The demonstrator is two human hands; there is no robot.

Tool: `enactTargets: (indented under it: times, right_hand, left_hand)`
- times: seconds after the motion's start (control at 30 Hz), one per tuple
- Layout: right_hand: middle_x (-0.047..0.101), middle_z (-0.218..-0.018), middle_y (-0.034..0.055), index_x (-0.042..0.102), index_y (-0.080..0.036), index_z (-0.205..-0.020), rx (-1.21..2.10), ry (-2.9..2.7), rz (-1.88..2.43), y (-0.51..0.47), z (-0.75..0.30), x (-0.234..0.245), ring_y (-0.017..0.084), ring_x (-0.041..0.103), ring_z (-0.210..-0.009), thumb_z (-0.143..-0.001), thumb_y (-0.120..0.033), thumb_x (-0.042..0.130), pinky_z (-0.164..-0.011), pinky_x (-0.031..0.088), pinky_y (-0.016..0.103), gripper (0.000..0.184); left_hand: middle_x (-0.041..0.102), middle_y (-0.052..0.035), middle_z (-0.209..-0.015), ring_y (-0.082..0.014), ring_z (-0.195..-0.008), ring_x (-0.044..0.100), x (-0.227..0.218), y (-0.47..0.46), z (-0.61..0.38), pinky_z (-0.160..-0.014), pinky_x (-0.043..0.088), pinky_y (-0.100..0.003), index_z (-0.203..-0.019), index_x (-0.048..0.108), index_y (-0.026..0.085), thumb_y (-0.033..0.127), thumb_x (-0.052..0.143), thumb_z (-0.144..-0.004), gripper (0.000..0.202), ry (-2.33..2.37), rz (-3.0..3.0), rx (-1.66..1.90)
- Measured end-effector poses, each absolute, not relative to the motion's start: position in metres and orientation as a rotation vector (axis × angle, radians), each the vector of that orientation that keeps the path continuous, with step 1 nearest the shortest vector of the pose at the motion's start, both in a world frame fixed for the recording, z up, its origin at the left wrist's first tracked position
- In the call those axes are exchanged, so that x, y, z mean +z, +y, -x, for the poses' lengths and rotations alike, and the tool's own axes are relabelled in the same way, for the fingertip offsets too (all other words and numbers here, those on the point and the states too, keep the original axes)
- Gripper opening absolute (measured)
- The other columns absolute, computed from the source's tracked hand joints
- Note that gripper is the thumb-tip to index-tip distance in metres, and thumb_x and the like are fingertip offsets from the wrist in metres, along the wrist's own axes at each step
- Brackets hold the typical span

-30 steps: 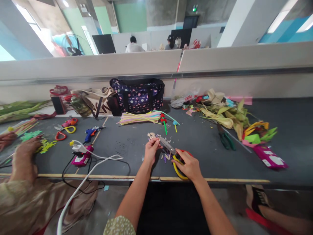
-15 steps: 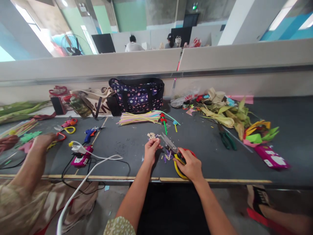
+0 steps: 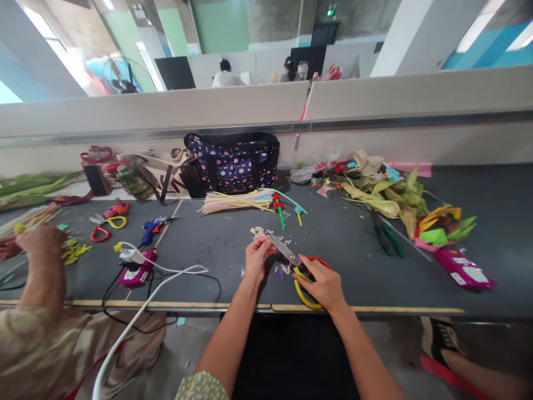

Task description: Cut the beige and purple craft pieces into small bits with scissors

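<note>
My right hand [image 3: 323,282] grips large scissors [image 3: 285,248] by their red and yellow handles. The blades point up and left, their tips beside the fingers of my left hand [image 3: 256,260]. That hand is closed in a pinch; whatever is between the fingertips is too small to make out. Beige clippings [image 3: 258,231] lie just beyond the left fingers. Purple clippings [image 3: 282,272] are scattered under the blades, between the hands. Farther back lie a red and green craft flower [image 3: 279,210] and a smaller blue and yellow one [image 3: 298,213].
Behind the hands lie a bundle of pastel strips [image 3: 237,201] and a dark patterned bag [image 3: 237,161]. A co-worker's hand [image 3: 41,241] works at left, near a glue gun [image 3: 154,229] and a pink power block [image 3: 139,269]. Pliers [image 3: 386,236] and dried husks [image 3: 400,203] lie right.
The scissor blades have come together, and their tips are now against the left fingertips. My hands barely moved. The co-worker's hand shifted left, away from the red-handled scissors.
</note>
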State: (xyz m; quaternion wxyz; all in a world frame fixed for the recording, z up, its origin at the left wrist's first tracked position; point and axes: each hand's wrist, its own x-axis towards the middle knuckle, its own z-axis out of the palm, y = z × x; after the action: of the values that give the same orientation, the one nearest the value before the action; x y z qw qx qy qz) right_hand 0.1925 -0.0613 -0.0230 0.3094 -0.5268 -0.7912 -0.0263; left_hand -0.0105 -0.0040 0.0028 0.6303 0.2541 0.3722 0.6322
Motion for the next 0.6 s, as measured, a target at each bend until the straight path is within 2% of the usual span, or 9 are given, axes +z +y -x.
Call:
enactTargets:
  times: [0.6]
  right_hand:
    - [0.068,-0.088,0.0054,0.057,-0.02,-0.129,-0.073,-2.106,1.393,-0.0625,-0.1912,-0.0216,0.014,0.064,-0.076,-0.088,-0.05,0.053,-0.069,0.047,0.022,0.051]
  left_hand:
    - [0.066,-0.0019,-0.061,-0.0108,-0.052,0.061,0.0029,-0.0048,0.0099,-0.059,0.052,-0.024,-0.076,0.067,0.011,0.031,0.082,-0.06,0.029,0.857,-0.574,1.425]
